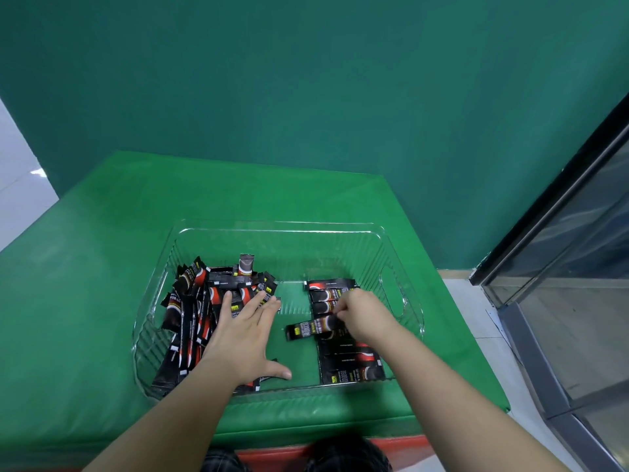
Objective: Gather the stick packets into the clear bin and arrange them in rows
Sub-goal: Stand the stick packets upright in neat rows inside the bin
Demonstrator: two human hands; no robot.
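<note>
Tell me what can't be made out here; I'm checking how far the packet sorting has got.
Head view only:
- Packets under the left hand: its palm and spread fingers cover part of the loose pile.
- The row of packets in the clear bin: the right hand and forearm hide its middle, so no count.
- How the right hand pinches the single packet: its fingertips are curled out of sight.
- Packet print: too small and blurred to read.

Packet [315, 329] print too blurred
</note>
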